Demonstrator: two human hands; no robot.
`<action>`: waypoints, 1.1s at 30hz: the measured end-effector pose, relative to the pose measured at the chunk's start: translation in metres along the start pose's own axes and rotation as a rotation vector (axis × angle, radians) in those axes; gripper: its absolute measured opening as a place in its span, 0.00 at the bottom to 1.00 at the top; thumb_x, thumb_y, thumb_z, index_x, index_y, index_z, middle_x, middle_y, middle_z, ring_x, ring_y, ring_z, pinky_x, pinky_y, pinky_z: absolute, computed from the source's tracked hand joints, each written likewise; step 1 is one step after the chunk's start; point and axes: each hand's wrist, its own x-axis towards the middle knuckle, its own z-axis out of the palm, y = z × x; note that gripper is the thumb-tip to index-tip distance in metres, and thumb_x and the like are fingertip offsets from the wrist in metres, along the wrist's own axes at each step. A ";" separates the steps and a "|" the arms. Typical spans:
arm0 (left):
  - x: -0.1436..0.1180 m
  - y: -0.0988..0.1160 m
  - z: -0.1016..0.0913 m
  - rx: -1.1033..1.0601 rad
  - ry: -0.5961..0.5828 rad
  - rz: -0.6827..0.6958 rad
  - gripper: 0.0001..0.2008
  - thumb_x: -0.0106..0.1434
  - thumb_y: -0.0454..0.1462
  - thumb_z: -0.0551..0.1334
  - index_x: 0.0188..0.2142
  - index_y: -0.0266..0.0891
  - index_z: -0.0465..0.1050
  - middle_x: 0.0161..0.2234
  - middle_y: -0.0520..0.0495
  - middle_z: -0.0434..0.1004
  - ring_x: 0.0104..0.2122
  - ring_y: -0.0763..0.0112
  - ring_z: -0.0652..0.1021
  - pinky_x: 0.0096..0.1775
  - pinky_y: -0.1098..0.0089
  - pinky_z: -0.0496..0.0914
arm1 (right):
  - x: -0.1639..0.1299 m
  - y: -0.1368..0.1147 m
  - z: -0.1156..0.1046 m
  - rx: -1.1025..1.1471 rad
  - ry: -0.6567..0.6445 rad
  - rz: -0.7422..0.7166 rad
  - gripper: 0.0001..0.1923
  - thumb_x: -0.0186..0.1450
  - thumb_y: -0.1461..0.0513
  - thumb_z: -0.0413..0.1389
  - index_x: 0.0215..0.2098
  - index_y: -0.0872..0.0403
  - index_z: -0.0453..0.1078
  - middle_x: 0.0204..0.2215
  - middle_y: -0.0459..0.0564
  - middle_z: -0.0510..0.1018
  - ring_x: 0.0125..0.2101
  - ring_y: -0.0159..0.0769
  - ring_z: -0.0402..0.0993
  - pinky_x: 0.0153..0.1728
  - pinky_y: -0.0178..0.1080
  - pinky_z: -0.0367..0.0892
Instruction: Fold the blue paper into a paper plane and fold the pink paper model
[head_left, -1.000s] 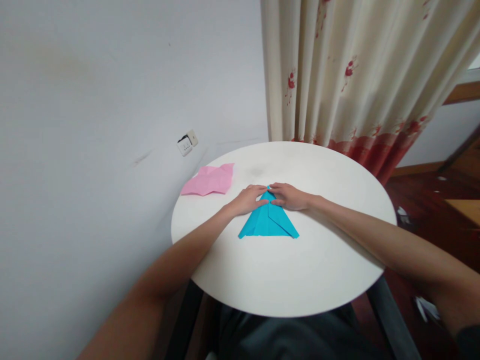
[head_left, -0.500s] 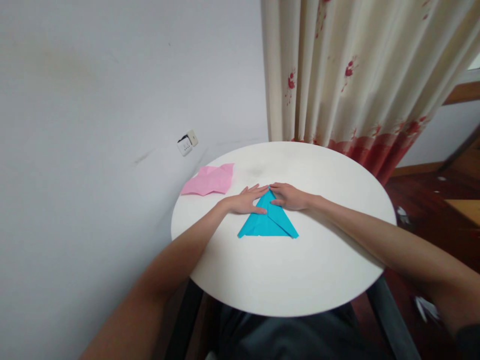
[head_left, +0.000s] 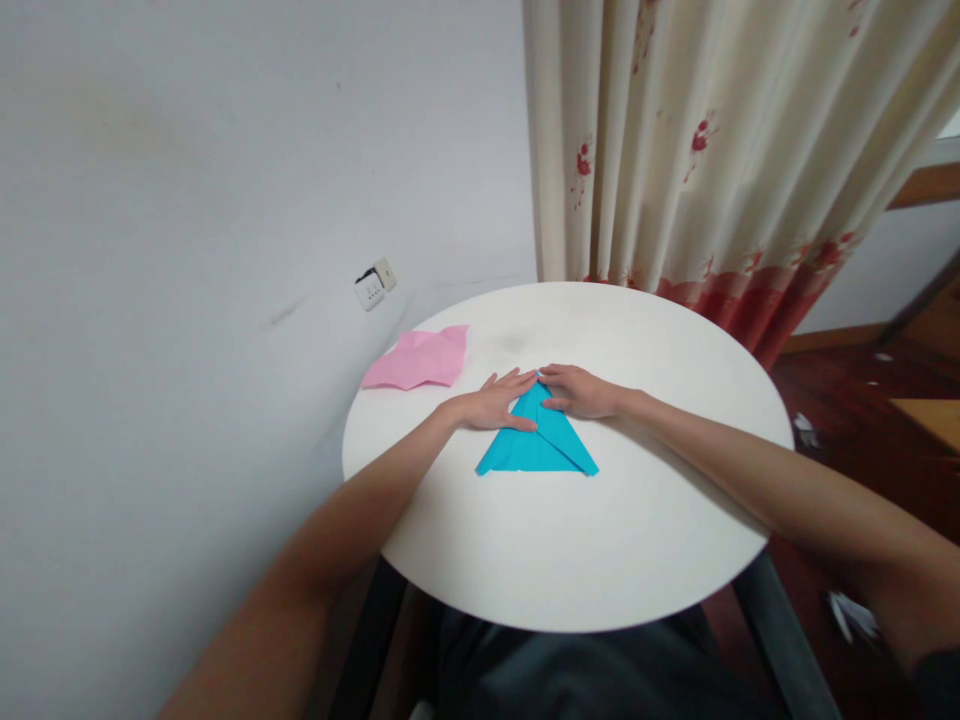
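Note:
A blue paper (head_left: 538, 445) folded into a triangle lies flat on the round white table (head_left: 585, 540), its tip pointing away from me. My left hand (head_left: 491, 403) lies flat with fingers spread along the triangle's upper left edge, the thumb pressing on the paper. My right hand (head_left: 579, 392) rests on the upper right edge near the tip, fingers pressing the paper down. Neither hand lifts the paper.
A creased pink paper (head_left: 420, 360) lies at the table's far left edge, near the white wall with a socket (head_left: 375, 285). A flowered curtain (head_left: 712, 150) hangs behind the table. Wooden floor with scraps shows at the right.
My left hand has slid off the tip to the triangle's left edge and spread flat, so more of the blue paper's top shows. The right hand has barely moved.

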 end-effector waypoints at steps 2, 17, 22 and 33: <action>0.003 -0.001 0.003 -0.001 0.036 -0.012 0.43 0.66 0.60 0.53 0.72 0.49 0.39 0.73 0.45 0.35 0.72 0.54 0.39 0.67 0.46 0.36 | 0.000 -0.001 -0.001 0.002 0.003 -0.001 0.26 0.69 0.52 0.56 0.62 0.54 0.68 0.60 0.61 0.70 0.59 0.53 0.67 0.61 0.56 0.60; 0.013 -0.004 0.011 0.046 0.167 -0.081 0.33 0.73 0.55 0.44 0.72 0.46 0.45 0.73 0.47 0.40 0.71 0.59 0.44 0.67 0.51 0.40 | 0.002 -0.008 -0.004 -0.031 -0.001 -0.017 0.18 0.69 0.55 0.56 0.53 0.56 0.73 0.55 0.62 0.74 0.55 0.52 0.71 0.57 0.53 0.64; 0.006 -0.004 0.005 0.004 0.049 -0.073 0.42 0.67 0.62 0.48 0.73 0.47 0.38 0.73 0.46 0.33 0.72 0.57 0.38 0.67 0.49 0.35 | 0.001 -0.008 -0.004 -0.055 -0.012 0.004 0.22 0.69 0.54 0.56 0.56 0.59 0.71 0.58 0.65 0.71 0.57 0.54 0.69 0.58 0.53 0.64; -0.002 -0.003 -0.003 0.028 -0.056 -0.065 0.57 0.58 0.64 0.59 0.73 0.43 0.30 0.73 0.41 0.27 0.71 0.50 0.35 0.67 0.47 0.36 | 0.000 -0.003 -0.001 -0.058 -0.004 0.035 0.24 0.68 0.53 0.57 0.58 0.58 0.71 0.61 0.64 0.69 0.60 0.56 0.66 0.60 0.54 0.62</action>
